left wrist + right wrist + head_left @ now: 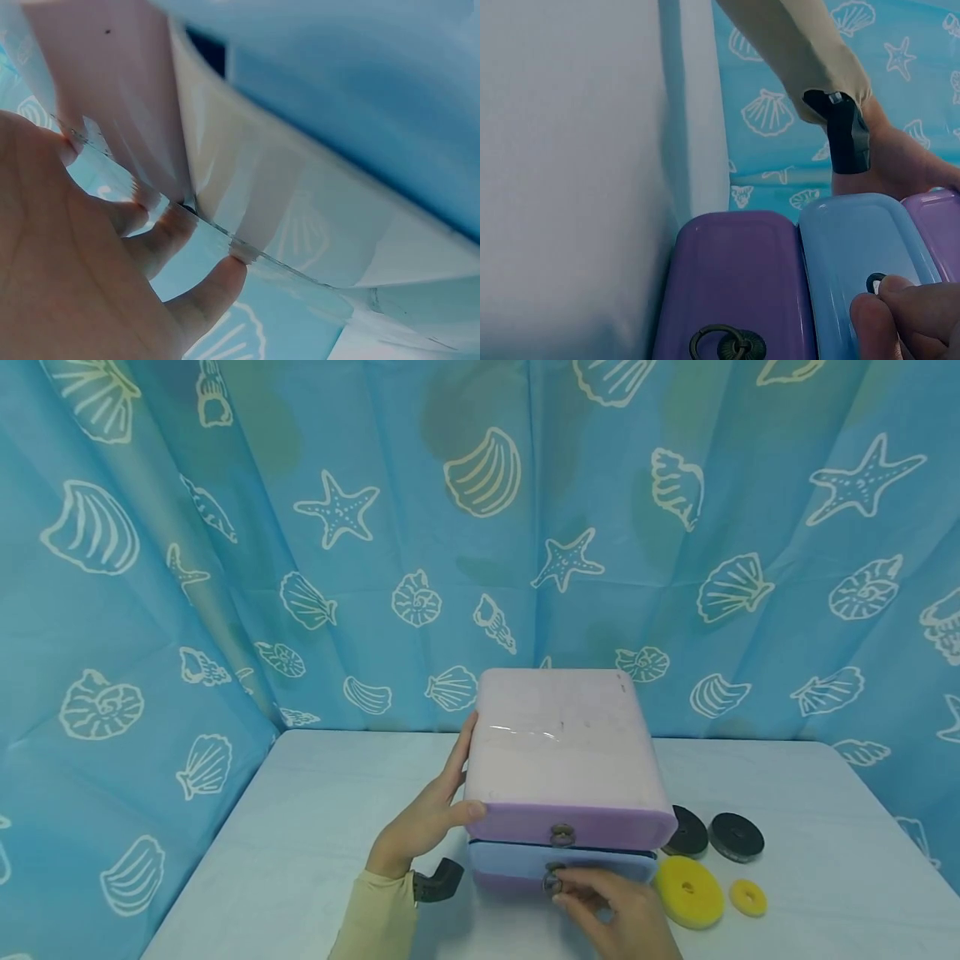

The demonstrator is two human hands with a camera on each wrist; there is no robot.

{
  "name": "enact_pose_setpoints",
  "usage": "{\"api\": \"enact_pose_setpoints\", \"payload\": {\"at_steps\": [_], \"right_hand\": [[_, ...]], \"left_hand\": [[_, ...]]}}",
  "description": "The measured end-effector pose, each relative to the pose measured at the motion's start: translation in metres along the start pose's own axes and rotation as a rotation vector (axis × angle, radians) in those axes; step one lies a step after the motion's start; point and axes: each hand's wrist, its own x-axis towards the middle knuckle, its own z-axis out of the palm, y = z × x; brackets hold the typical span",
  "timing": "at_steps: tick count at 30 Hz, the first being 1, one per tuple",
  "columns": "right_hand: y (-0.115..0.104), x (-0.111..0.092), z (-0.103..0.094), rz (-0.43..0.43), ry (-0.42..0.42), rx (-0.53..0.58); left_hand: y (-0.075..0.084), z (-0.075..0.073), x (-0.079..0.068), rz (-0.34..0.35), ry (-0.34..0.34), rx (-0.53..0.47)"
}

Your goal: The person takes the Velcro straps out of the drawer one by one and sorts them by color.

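Note:
A small drawer cabinet (562,735) with a pale pink top stands on the table. Its fronts run purple, blue and purple, each of the lower two showing clearly in the right wrist view. My right hand (622,914) pinches the ring pull (875,282) of the blue middle drawer (855,232) between thumb and finger. Against the cabinet's left side rests my left hand (423,822), fingers extended along the wall and thumb near the front corner. The left wrist view has its fingertips (229,274) touching the glossy side. Another ring pull (712,341) hangs on the purple bottom drawer (742,259).
Right of the cabinet lie two black discs (737,837), a large yellow ring (690,893) and a small yellow ring (748,897). A blue shell-patterned curtain (420,543) hangs behind the white table (300,827). A black device is on the left wrist.

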Motion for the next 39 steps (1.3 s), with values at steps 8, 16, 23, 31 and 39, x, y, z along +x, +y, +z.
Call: {"api": "enact_pose_setpoints", "payload": {"at_steps": [8,16,23,31,39], "right_hand": [[0.001,0.003,0.001,0.016,0.000,0.014],[0.003,0.002,0.008,0.056,0.066,0.022],[0.009,0.001,0.015,0.003,0.132,0.047],[0.013,-0.005,0.018,-0.019,0.149,0.057],[0.018,-0.009,0.021,0.002,0.141,0.025]], "left_hand": [[0.001,0.000,-0.001,0.008,0.001,-0.002],[0.000,0.000,-0.001,0.002,-0.006,-0.011],[0.000,-0.001,-0.001,-0.002,-0.004,-0.007],[0.001,-0.001,-0.002,-0.001,-0.002,0.002],[-0.001,-0.003,-0.001,0.013,-0.010,0.000]]}}
